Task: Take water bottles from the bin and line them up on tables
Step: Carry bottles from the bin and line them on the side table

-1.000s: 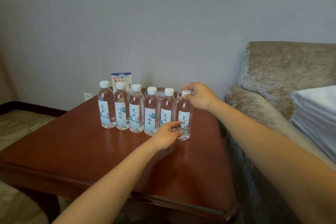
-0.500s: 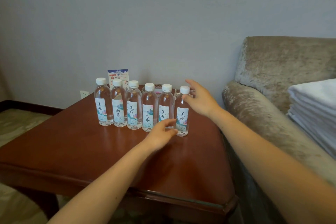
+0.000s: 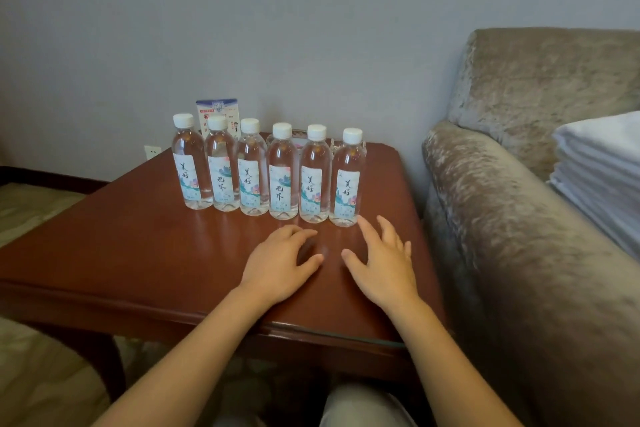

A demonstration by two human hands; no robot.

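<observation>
The far card (image 3: 217, 108) is half hidden behind the bottles (image 3: 282, 180), its print too small to read. The right edge cuts off the white towels (image 3: 602, 163) and the sofa (image 3: 519, 218).

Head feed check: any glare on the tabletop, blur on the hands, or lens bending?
Head view: dim, even light; the polished table shows soft sheen and faint reflections beneath the bottles; labels sharp; left hand and right hand slightly soft; table's near edge looks bowed by the lens.
</observation>
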